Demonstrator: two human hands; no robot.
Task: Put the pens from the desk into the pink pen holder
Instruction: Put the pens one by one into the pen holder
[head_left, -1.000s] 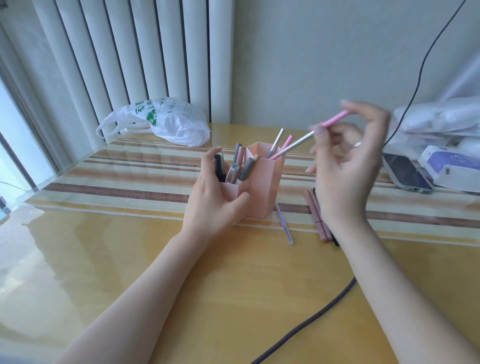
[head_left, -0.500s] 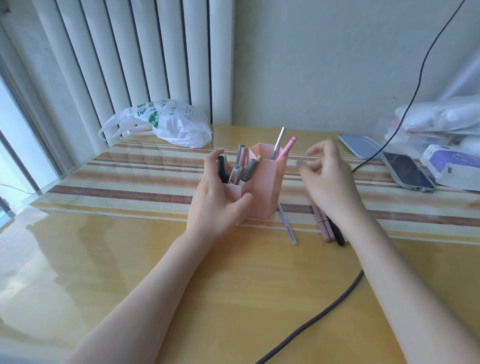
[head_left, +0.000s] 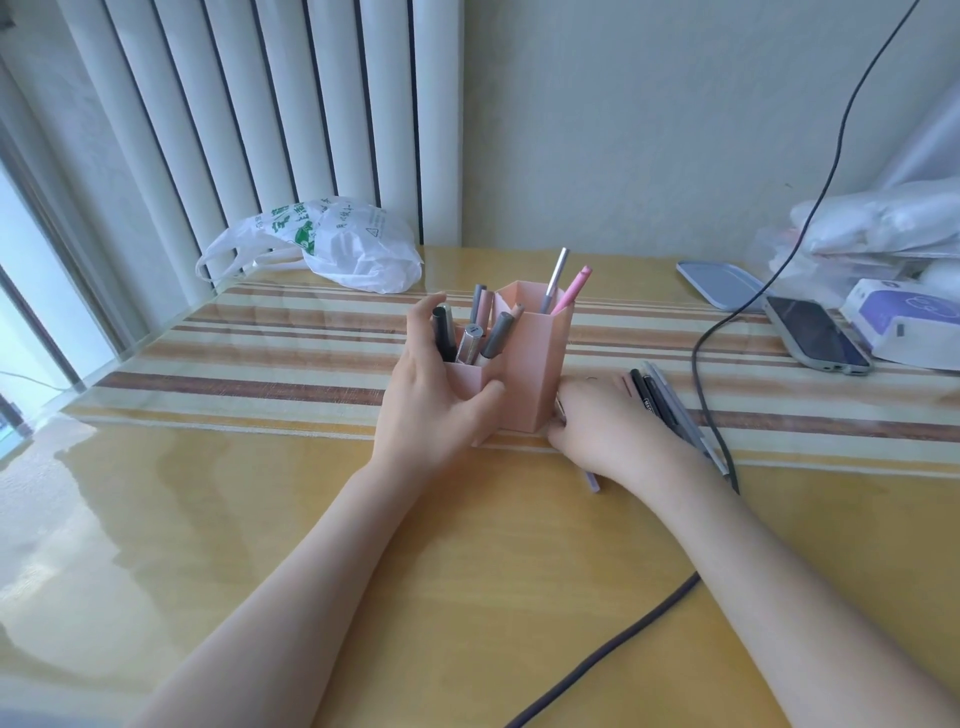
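Note:
The pink pen holder (head_left: 535, 374) stands on the striped runner at the middle of the desk. My left hand (head_left: 431, 410) is wrapped around its low front compartment, which holds several grey and black pens (head_left: 488, 338). A pink pen (head_left: 574, 288) and a silver pen (head_left: 555, 280) lean in the tall compartment. My right hand (head_left: 602, 421) lies palm down on the desk right of the holder, over a lilac pen (head_left: 592, 482) whose end sticks out under the wrist. Its fingers are hidden. Black and grey loose pens (head_left: 670, 410) lie just right of that hand.
A black cable (head_left: 711, 405) runs down past the loose pens. A phone (head_left: 815, 332), a blue tray (head_left: 722, 283) and a white and purple box (head_left: 904, 322) sit at the back right. A white plastic bag (head_left: 337, 244) lies back left. A thick dark cable (head_left: 623, 644) crosses the front.
My right hand dropped the pink pen into the tall compartment, then came down onto the desk over the lilac pen. My left hand stayed on the holder.

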